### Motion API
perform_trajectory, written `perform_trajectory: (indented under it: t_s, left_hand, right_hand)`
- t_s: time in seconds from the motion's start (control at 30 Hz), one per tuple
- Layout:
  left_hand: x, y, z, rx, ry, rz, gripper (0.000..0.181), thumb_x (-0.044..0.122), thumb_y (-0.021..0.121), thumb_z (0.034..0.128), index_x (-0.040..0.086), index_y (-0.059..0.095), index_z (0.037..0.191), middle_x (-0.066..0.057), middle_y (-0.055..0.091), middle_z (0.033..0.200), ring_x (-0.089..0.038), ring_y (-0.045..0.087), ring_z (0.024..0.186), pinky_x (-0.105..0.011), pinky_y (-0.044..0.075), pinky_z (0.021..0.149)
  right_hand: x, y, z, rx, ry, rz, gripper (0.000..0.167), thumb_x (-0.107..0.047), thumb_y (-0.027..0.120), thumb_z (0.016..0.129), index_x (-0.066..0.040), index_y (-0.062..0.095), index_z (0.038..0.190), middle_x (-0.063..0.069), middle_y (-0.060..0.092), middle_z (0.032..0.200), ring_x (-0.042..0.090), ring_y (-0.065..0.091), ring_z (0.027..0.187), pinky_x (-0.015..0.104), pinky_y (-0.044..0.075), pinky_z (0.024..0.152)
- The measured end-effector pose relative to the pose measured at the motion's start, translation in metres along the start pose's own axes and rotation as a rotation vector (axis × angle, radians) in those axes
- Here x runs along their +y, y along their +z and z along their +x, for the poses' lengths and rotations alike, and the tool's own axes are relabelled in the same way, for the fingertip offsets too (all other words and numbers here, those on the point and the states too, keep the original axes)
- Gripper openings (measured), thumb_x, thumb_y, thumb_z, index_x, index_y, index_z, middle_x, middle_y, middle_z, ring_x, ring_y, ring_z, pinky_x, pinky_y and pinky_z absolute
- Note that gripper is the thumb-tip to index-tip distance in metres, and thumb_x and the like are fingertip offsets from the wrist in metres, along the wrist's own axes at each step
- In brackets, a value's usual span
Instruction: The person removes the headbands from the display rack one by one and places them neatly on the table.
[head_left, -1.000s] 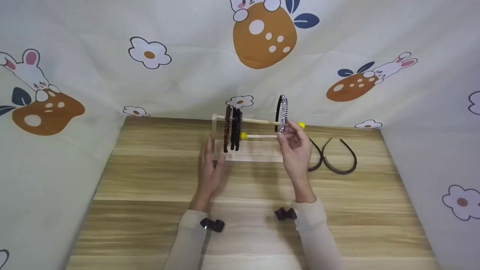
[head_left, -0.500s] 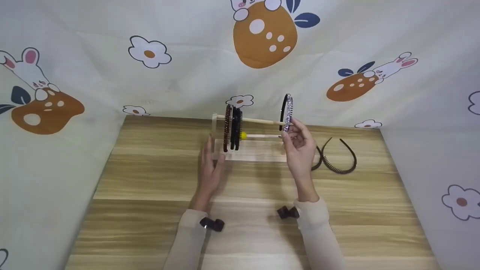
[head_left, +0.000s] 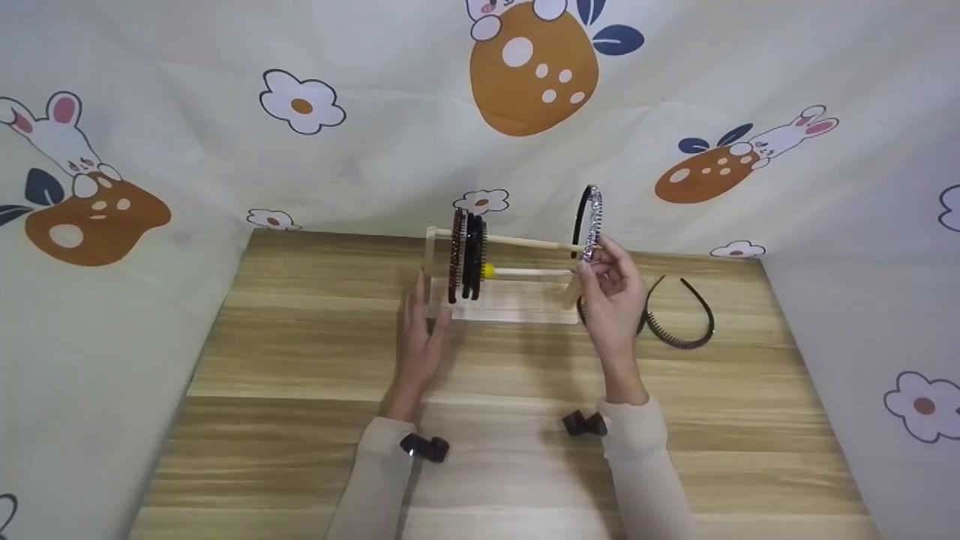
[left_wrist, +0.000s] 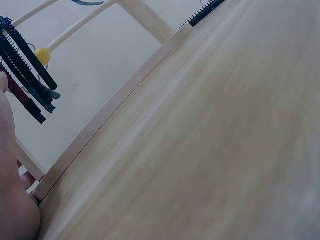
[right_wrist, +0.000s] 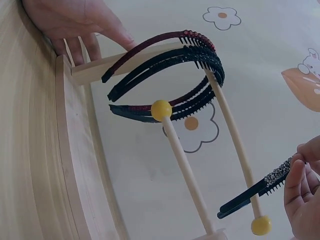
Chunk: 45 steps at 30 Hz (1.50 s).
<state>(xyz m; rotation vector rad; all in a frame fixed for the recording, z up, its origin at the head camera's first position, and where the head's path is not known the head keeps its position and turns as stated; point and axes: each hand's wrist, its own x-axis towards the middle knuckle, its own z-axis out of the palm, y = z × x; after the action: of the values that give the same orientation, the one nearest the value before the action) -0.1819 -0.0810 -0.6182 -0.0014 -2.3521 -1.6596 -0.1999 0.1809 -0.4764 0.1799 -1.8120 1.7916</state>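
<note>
Between thumb and fingers, my right hand (head_left: pixel 615 296) pinches a silver glitter headband (head_left: pixel 594 217), its black toothed arms pointing away from the hand. It crosses the upper rod (head_left: pixel 525 241) of a wooden rack (head_left: pixel 517 312), close to that rod's yellow ball (right_wrist: pixel 261 225). Seen nearly edge-on, its loop does not show clearly whether the rod runs through it. Several headbands hang bunched near the rod's left end: a dark red one (head_left: pixel 454 255) and black ones (head_left: pixel 473 259). My left hand (head_left: pixel 420 337) rests against the rack's left upright, fingers extended behind it, thumb in front.
A lower rod (head_left: pixel 532 272) juts leftward from the rack's right side, tipped with a yellow ball (head_left: pixel 488 270). Right of the rack, a dark toothed headband (head_left: pixel 681 345) lies on the wooden table (head_left: pixel 300 450); another (head_left: pixel 642 322) is partly hidden by my right hand. Patterned cloth (head_left: pixel 390 150) surrounds the table.
My right hand has moved steadily rightward along the upper rod with the silver headband, toward the rod's ball end. The left hand and the bunched headbands have stayed in place.
</note>
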Motion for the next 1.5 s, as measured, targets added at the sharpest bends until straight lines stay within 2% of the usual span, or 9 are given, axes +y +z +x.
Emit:
perform_trajectory:
  t_s: [0.13,0.23,0.37,0.53,0.77,1.07,1.27,1.5]
  left_hand:
    - [0.000,0.000,0.000,-0.003,0.000,0.002,0.078,0.046,0.051,0.1135,0.025,0.016,0.180,-0.018,0.016,0.184,-0.050,0.028,0.162,-0.086,0.023,0.123]
    - [0.000,0.000,0.001,-0.013,-0.008,-0.004,0.078,0.048,0.050,0.1138,0.023,0.016,0.180,-0.017,0.014,0.185,-0.051,0.023,0.164,-0.085,0.017,0.124]
    - [-0.001,0.000,0.000,-0.022,-0.017,-0.005,0.078,0.049,0.048,0.1141,0.023,0.015,0.180,-0.017,0.013,0.186,-0.050,0.016,0.167,-0.084,0.012,0.127]
    - [-0.002,0.001,0.000,-0.024,-0.022,-0.005,0.076,0.049,0.048,0.1150,0.032,0.013,0.180,-0.015,0.013,0.186,-0.047,0.017,0.167,-0.084,0.015,0.126]
    - [0.000,0.001,0.000,-0.023,-0.009,0.003,0.077,0.046,0.050,0.1145,0.023,0.015,0.180,-0.014,0.014,0.186,-0.047,0.019,0.167,-0.084,0.016,0.126]
    - [-0.004,0.000,0.001,-0.009,0.017,-0.010,0.077,0.047,0.050,0.1150,0.021,0.017,0.179,-0.016,0.013,0.186,-0.047,0.016,0.168,-0.082,0.014,0.128]
    - [-0.001,-0.001,-0.001,-0.008,0.000,0.003,0.078,0.049,0.049,0.1141,0.018,0.018,0.179,-0.021,0.014,0.184,-0.050,0.018,0.167,-0.084,0.015,0.126]
    - [0.001,-0.001,-0.002,-0.016,-0.024,0.017,0.080,0.054,0.046,0.1134,0.019,0.017,0.179,-0.021,0.014,0.184,-0.052,0.017,0.166,-0.086,0.014,0.125]
  right_hand:
    - [0.001,-0.005,0.001,0.010,-0.008,0.001,0.040,0.020,0.070,0.095,0.018,0.065,0.135,0.003,0.070,0.101,0.009,0.067,0.083,0.017,0.057,0.068]
    - [0.002,-0.009,0.002,0.017,-0.015,-0.002,0.040,0.020,0.070,0.096,0.017,0.065,0.136,0.005,0.070,0.101,0.010,0.067,0.083,0.017,0.056,0.067]
    - [0.001,-0.014,0.004,0.033,-0.018,0.003,0.041,0.020,0.070,0.096,0.017,0.065,0.136,0.004,0.070,0.101,0.010,0.067,0.084,0.017,0.057,0.071]
    - [0.003,-0.020,0.007,0.059,-0.027,0.001,0.041,0.021,0.070,0.094,0.018,0.065,0.135,0.000,0.070,0.101,0.009,0.065,0.084,0.018,0.060,0.075]
    - [0.002,-0.027,0.009,0.083,-0.018,0.015,0.040,0.021,0.070,0.095,0.017,0.067,0.134,0.004,0.071,0.100,0.011,0.065,0.081,0.017,0.058,0.070]
    - [0.006,-0.040,0.012,0.090,-0.015,0.019,0.038,0.021,0.071,0.094,0.016,0.068,0.131,0.005,0.071,0.099,0.011,0.065,0.080,0.016,0.056,0.065]
    - [0.014,-0.054,0.011,0.101,0.010,-0.010,0.036,0.021,0.072,0.093,0.014,0.070,0.128,0.004,0.071,0.101,0.010,0.064,0.079,0.018,0.058,0.069]
    - [0.024,-0.072,0.008,0.110,0.058,-0.113,0.037,0.021,0.072,0.092,0.012,0.069,0.128,0.002,0.071,0.101,0.009,0.064,0.080,0.017,0.057,0.070]
